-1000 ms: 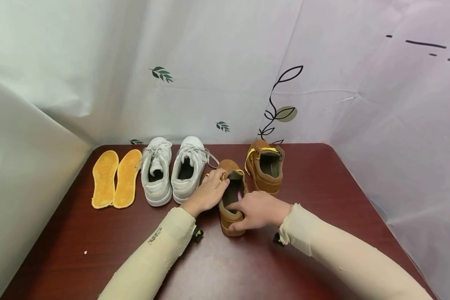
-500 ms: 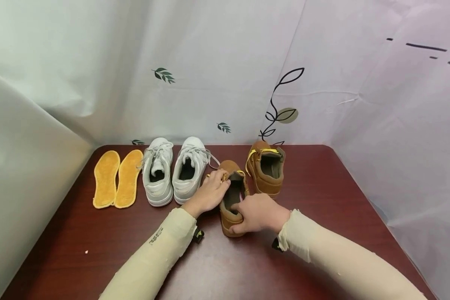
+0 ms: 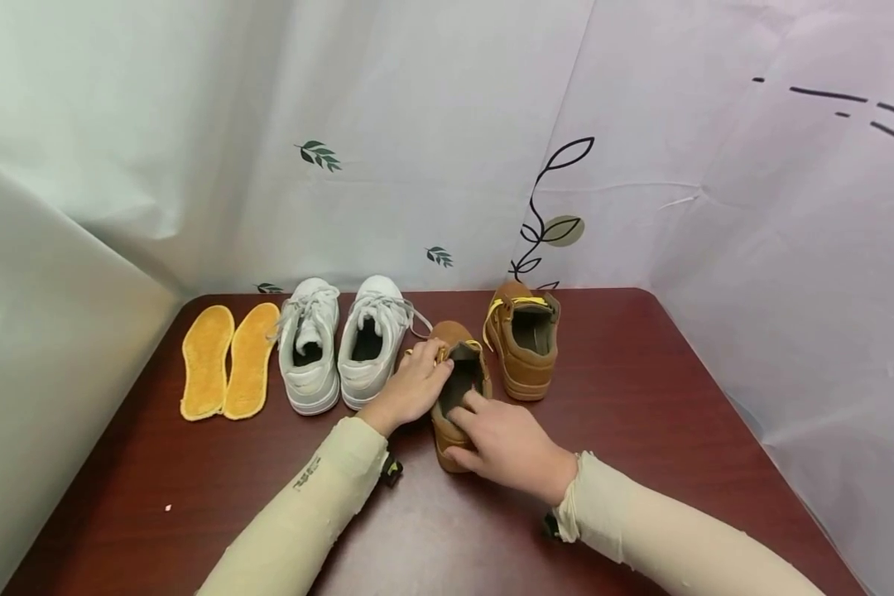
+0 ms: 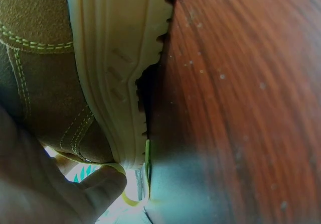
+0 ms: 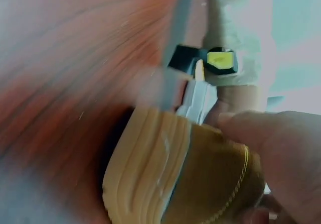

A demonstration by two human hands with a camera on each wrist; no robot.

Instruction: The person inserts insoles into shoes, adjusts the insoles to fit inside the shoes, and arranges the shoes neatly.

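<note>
A brown suede shoe (image 3: 450, 447) with yellow laces stands on the table between my hands, toe pointing away. My left hand (image 3: 411, 387) holds its left side near the laces, thumb at the opening. In the left wrist view, that hand (image 4: 55, 184) lies beside the shoe's toe end and pale sole (image 4: 113, 73). My right hand (image 3: 510, 443) is at the heel, curled fingers over the collar and in the opening, thumb outside on the back. The right wrist view shows the right thumb (image 5: 251, 126) right at the heel's upper edge; the other fingertips are mostly hidden.
The matching brown shoe (image 3: 525, 364) stands behind to the right. Two white sneakers (image 3: 313, 385) are at the left, beside a pair of yellow insoles (image 3: 207, 356). A light patterned curtain (image 3: 387, 190) hangs behind the dark red table (image 3: 641, 397).
My right hand has turned and shifted slightly at the heel, its fingers rising a little and spreading. A pink patch inside the shoe no longer shows. My left hand keeps its hold.
</note>
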